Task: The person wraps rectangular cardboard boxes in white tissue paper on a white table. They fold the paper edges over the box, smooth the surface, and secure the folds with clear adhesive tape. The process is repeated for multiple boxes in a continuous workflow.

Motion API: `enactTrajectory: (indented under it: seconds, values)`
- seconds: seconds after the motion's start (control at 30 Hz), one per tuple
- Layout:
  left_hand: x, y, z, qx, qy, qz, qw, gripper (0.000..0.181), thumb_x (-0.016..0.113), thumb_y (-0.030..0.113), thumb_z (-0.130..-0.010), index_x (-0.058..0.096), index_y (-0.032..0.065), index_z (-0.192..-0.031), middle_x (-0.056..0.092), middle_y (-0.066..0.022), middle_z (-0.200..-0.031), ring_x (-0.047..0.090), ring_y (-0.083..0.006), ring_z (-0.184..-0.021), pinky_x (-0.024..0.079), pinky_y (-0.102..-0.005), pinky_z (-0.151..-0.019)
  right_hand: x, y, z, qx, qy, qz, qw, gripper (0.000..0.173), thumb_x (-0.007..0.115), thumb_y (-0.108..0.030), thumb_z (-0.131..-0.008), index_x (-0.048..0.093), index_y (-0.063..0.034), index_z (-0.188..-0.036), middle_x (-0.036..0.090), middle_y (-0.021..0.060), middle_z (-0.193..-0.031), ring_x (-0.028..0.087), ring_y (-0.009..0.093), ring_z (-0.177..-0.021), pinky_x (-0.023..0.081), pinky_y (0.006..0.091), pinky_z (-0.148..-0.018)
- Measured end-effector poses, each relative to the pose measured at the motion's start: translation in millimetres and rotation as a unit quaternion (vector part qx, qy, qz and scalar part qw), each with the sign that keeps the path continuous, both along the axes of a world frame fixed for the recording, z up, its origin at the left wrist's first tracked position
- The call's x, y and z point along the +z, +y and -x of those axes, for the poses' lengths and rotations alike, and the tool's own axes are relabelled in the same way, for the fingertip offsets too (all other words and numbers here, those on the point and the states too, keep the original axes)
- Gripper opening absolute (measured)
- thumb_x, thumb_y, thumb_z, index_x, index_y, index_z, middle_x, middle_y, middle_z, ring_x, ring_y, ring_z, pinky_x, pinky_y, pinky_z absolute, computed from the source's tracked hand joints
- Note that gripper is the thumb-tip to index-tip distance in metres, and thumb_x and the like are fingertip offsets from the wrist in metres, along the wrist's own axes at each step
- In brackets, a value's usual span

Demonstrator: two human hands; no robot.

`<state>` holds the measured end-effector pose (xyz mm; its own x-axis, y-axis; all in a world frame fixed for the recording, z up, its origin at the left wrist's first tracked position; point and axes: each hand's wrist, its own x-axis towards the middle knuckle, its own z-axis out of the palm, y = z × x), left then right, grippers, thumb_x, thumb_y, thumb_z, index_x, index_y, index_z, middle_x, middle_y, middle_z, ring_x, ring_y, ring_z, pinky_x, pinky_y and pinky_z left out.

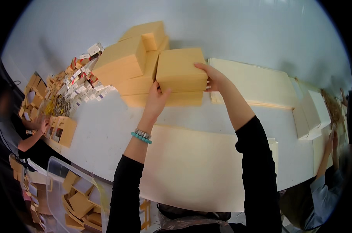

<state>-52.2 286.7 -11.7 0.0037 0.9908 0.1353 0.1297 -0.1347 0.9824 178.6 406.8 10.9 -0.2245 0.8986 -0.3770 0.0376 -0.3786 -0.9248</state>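
Note:
Between my two hands sits a squared stack of tan paper sheets [180, 64], resting on a lower tan stack [184, 99]. My left hand [158, 97] grips its near left corner, with the thumb along the front face. At the right side my right hand [212, 75] holds it, thumb on top and fingers around the edge. More tan stacks [120, 58] rise directly to the left, piled at differing heights. In front of me lies a large cream sheet [193, 166] on the table, partly under my forearms.
Long cream sheets [251, 81] lie at the back right, with white stacks [310, 116] beyond. Small boxes [83, 84] are heaped at left. Co-workers' hands [45, 125] [330, 142] show at both sides. A clear plastic bin [50, 180] holds tan boxes [81, 204] below the table edge.

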Motion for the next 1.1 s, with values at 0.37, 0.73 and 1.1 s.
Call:
enactTrajectory:
  seconds: [0.37, 0.73, 1.1]
  values:
    - [-68.5, -131.4, 3.4, -0.211, -0.399, 0.063, 0.890, 0.067, 0.028, 0.049, -0.102, 0.033, 0.0000, -0.147, 0.037, -0.0164, -0.150, 0.031, -0.0294, -0.141, 0.029, -0.0491, -0.112, -79.0, -240.2, -108.6, 0.031, -0.268, -0.645, 0.715, 0.089, 0.071, -0.003, -0.081, 0.017, -0.0046, -0.151, 0.037, 0.0188, -0.147, 0.035, 0.039, -0.136, 0.033, 0.0466, -0.110]
    - [-139.5, -202.8, -8.4, -0.107, 0.552, -0.071, 0.824, 0.051, 0.041, 0.027, -0.099, 0.041, 0.0046, -0.144, 0.040, -0.0134, -0.150, 0.023, -0.0358, -0.146, 0.011, -0.0504, -0.118, -128.4, -325.0, -105.5, 0.115, -0.487, -0.428, 0.752, 0.055, 0.048, -0.010, -0.090, 0.034, 0.0029, -0.143, 0.036, 0.0238, -0.148, 0.033, 0.043, -0.138, 0.024, 0.0543, -0.112]
    - [-77.6, -226.7, -0.2, -0.218, 0.546, -0.003, 0.809, 0.083, 0.067, 0.056, -0.078, 0.044, 0.0098, -0.143, 0.038, -0.0176, -0.150, 0.019, -0.0419, -0.145, 0.006, -0.0631, -0.114, -88.1, -353.7, -138.8, 0.268, -0.532, -0.362, 0.717, 0.088, 0.060, -0.059, -0.083, 0.038, 0.0010, -0.144, 0.033, 0.0199, -0.152, 0.024, 0.042, -0.143, 0.019, 0.0602, -0.112]
